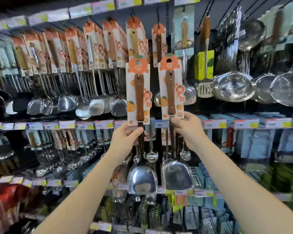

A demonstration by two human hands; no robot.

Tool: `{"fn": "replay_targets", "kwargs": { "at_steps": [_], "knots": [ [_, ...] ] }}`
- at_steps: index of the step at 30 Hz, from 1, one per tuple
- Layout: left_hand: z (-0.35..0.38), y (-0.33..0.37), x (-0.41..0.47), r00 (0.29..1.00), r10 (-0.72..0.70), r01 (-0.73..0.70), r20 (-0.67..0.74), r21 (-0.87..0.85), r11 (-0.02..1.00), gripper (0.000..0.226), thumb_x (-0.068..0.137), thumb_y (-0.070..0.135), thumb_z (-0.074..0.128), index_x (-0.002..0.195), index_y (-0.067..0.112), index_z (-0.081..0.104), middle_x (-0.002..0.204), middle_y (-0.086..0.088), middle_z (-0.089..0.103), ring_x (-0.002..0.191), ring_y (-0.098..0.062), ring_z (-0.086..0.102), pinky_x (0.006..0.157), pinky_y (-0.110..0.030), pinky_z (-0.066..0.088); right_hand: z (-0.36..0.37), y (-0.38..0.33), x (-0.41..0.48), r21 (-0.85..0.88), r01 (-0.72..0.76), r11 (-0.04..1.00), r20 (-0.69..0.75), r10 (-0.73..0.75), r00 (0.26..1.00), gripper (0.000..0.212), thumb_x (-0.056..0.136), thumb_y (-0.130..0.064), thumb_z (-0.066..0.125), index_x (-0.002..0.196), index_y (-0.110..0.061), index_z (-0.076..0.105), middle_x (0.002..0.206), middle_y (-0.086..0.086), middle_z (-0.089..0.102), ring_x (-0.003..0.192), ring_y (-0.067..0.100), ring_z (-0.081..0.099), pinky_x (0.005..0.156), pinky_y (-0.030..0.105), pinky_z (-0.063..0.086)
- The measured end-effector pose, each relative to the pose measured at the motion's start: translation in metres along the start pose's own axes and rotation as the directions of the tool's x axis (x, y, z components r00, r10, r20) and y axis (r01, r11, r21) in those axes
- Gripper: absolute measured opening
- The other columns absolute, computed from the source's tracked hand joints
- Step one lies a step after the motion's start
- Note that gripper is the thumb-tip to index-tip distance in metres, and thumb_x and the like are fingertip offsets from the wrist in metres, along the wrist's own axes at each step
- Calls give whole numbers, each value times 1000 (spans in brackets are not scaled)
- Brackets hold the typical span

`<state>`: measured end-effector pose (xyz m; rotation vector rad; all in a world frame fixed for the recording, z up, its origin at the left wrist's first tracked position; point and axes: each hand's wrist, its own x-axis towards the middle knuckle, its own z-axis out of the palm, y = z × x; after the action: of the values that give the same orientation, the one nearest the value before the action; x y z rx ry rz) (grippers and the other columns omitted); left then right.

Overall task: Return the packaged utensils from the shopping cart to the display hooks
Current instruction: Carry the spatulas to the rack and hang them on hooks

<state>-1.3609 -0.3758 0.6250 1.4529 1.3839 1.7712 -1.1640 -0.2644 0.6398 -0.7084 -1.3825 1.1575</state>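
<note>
The display rack (66,124) blurs toward its edges, its dark hooks (158,14) barely legible. Before it two carded spatulas stand upright, with wooden handles and glossy scooped steel blades. The left hand (125,141) grips the left spatula (139,98) below its card, and the right hand (189,127) pinches the right spatula (170,92) at the card's bottom edge.

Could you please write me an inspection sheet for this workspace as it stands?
Surface: no table; goods hang above price rails.
Job's things: left spatula pack and right spatula pack, both upright, held up in front of matching hung packs; cart not in view.
Clutter: nothing seen.
Hands: left hand grips its pack's shaft below the card; right hand pinches its pack at the card's lower edge.
Cables: nothing seen.
Surroundings: hung steel utensils, steel strainers, blue packs on lower rows.
</note>
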Motion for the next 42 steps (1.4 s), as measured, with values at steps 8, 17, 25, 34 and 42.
{"fn": "replay_targets", "kwargs": {
  "at_steps": [8, 17, 25, 34, 42],
  "knots": [
    [-24, -6, 23, 1000, 3, -2, 23, -16, 1000, 16, 99, 15, 67, 112, 25, 70, 98, 5, 81, 83, -10, 77, 72, -24, 62, 29, -4, 19, -31, 9, 999, -38, -10, 999, 17, 96, -4, 64, 108, -11, 75, 107, 10, 80, 96, 33, 72, 92, 54, 58],
    [-18, -4, 65, 999, 23, -23, 39, 4, 1000, 19, 98, 20, 70, 115, 28, 69, 100, 6, 80, 90, -8, 76, 72, -21, 60, 33, -16, 50, -45, 58, 997, -49, -60, 997, 15, 95, -4, 66, 107, -9, 74, 106, 11, 79, 91, 22, 75, 93, 49, 60],
    [-6, 9, 105, 996, 77, -78, 48, 24, 997, 20, 98, 20, 69, 117, 26, 68, 99, 7, 81, 92, -12, 77, 77, -29, 60, 31, -33, 93, -17, 119, 993, -7, -119, 993, 20, 96, -4, 67, 113, -14, 72, 107, 5, 80, 102, 26, 76, 94, 48, 61],
    [2, 20, 138, 993, 111, -111, 25, -13, 994, 20, 98, 20, 69, 117, 25, 69, 102, 3, 81, 96, -27, 77, 91, -48, 62, 32, -42, 124, 20, 130, 991, -50, -129, 990, 23, 95, -2, 70, 114, -14, 69, 108, 8, 79, 105, 31, 75, 95, 54, 60],
    [1, 28, 164, 989, 142, -136, 47, -116, 984, 19, 99, 13, 67, 117, 15, 69, 97, -9, 80, 87, -22, 79, 64, -18, 57, 42, -60, 140, -22, 231, 973, -61, -232, 971, 29, 94, -3, 69, 119, -17, 69, 106, 0, 80, 104, 24, 76, 95, 47, 61]
  ]
}}
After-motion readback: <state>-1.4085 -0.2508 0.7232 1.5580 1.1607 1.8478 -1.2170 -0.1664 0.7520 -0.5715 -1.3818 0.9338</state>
